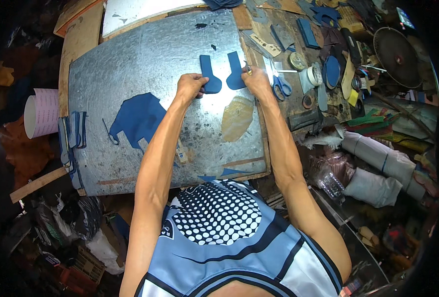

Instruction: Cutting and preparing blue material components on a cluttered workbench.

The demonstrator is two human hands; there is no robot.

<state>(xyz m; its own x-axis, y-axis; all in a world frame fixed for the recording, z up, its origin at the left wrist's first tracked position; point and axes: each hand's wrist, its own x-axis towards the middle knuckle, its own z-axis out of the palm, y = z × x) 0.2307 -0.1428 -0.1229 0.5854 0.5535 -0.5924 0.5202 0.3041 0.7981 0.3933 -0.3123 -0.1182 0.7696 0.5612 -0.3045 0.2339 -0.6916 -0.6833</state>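
We are leaning over a metal-topped counter (98, 67), each of our hands holding a dark blue cut-out. Our left hand (192, 86) is pinching the left blue piece (210, 78) at its left edge, near the rounded end. Our right hand (255, 80) is gripping the right blue piece (235, 72) by its right edge — something small and yellowish is showing at those fingers, too small for us to identify. The two pieces are lying just apart on the metal, narrow ends pointing away from us, rounded ends bulging toward each other. Nearer to us, a tan patch (238, 119) is lying between our forearms, and a larger blue offcut (138, 118) is spreading out beside the left one — blue-handled scissors (283, 89) are resting near our right hand.
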